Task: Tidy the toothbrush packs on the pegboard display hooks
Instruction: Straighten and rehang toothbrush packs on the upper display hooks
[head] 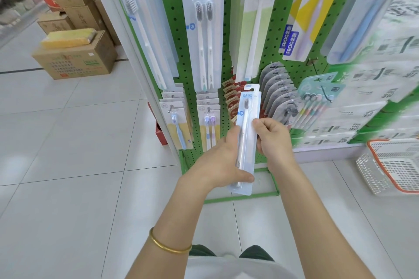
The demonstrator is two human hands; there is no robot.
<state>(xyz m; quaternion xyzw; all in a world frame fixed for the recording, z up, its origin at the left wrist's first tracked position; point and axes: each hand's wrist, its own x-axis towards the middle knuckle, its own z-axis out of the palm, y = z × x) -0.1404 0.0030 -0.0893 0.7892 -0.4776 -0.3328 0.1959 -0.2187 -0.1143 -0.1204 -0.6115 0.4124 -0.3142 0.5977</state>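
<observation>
Holding one toothbrush pack (247, 108) off the hooks, we stood facing the green pegboard (280, 20) — the pack was upright, leaning a little to the right at its top, its hang tab in front of the lower rows of goods. Our left hand (223, 158) gripped the pack's lower half from the left, fingers curled behind it and the thumb lying across the front near the bottom edge. Our right hand (273, 138) pinched the right edge about halfway up, thumb on the front, fingers folded behind. A gold bangle (169, 246) sat on our left wrist.

On the board above, a twin pack (204, 29) with the same blue-and-white card hung from a hook. A long single pack (140, 20) hung to its left and a blue-headed brush pack (256, 20) to its right; further right hung a yellow FROG pack (302, 20). Lower down, small packs (179, 127) hung in stacked rows just left of our hands. Cardboard boxes (74, 59) stood on the tiled floor (68, 165) at far left — a white basket (368, 172) with an orange rim sat on the floor at far right
</observation>
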